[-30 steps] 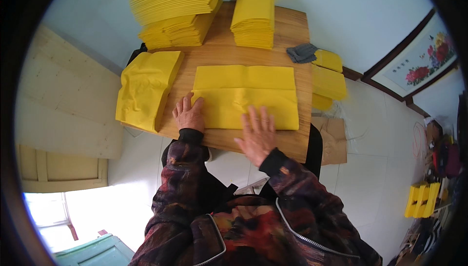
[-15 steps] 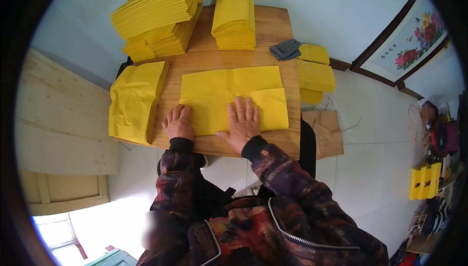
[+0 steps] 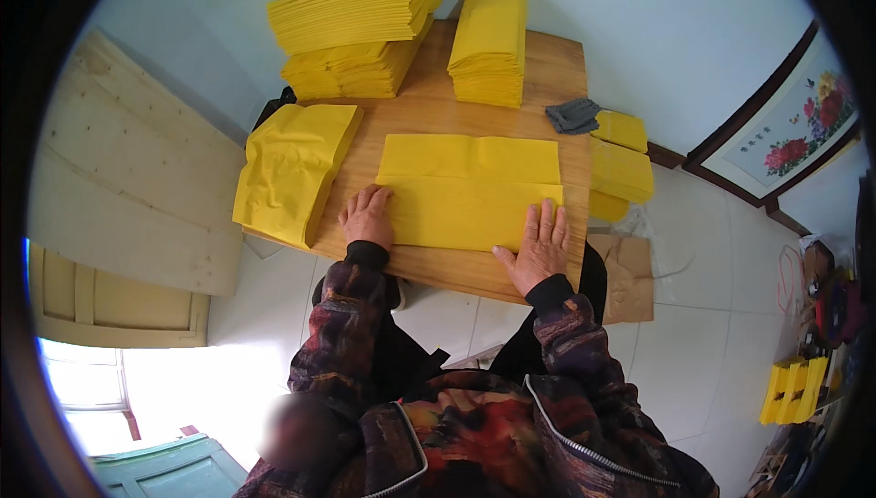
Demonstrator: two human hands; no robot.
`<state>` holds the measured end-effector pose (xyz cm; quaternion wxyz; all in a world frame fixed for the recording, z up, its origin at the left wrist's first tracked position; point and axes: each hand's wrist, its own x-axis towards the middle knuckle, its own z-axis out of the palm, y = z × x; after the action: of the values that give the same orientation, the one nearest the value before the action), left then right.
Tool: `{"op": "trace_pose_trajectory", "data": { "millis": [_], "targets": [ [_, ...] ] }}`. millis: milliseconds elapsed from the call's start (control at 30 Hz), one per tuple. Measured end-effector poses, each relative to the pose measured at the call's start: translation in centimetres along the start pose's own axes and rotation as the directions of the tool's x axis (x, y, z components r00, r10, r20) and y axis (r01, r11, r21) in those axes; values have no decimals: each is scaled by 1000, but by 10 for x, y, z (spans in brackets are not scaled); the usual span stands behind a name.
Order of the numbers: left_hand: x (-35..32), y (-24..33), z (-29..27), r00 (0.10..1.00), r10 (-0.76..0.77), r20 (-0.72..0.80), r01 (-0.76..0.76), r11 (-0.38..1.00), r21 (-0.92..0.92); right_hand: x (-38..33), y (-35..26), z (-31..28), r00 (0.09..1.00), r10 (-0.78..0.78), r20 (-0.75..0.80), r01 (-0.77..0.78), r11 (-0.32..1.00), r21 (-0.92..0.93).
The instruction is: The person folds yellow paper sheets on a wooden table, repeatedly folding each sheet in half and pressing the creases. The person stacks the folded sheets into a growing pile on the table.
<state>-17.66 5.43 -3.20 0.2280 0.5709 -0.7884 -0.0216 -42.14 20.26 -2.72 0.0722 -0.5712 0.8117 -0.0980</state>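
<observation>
A large yellow paper sheet (image 3: 470, 189) lies folded lengthwise on the wooden table (image 3: 429, 115). My left hand (image 3: 368, 217) rests flat on the sheet's near left corner, fingers spread. At the near right corner my right hand (image 3: 538, 244) presses down flat, fingers apart. Neither hand grips anything.
A loose pile of crumpled yellow sheets (image 3: 290, 169) hangs over the table's left edge. Tall stacks of folded yellow paper (image 3: 360, 19) and a narrower stack (image 3: 490, 41) stand at the back. A grey glove (image 3: 573, 115) and more yellow stacks (image 3: 620, 165) sit to the right.
My right hand has slid rightward along the sheet's near edge to its right corner. The left hand stays near the left corner.
</observation>
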Motion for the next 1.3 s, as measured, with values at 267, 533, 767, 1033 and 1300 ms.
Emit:
{"op": "trace_pose_trajectory", "data": {
  "millis": [267,533,767,1033,1300],
  "targets": [
    [1,0,3,1000,-3,16,3,1000,6,-2,-1,-14,998,52,36,-54,998,30],
    [3,-2,2,998,-22,67,18,998,65,8,-56,-2,983,-182,30,175,971,162],
    [3,-8,2,998,-27,51,29,999,-35,-4,-16,3,993,-119,-22,120,992,42],
    [-15,68,0,916,344,205,-351,937,-3,-5,-15,8,991,-125,-43,125,992,16],
    [-26,57,2,845,410,344,-390,912,-129,-5,-12,6,985,-151,-82,153,988,21]
  ]
}}
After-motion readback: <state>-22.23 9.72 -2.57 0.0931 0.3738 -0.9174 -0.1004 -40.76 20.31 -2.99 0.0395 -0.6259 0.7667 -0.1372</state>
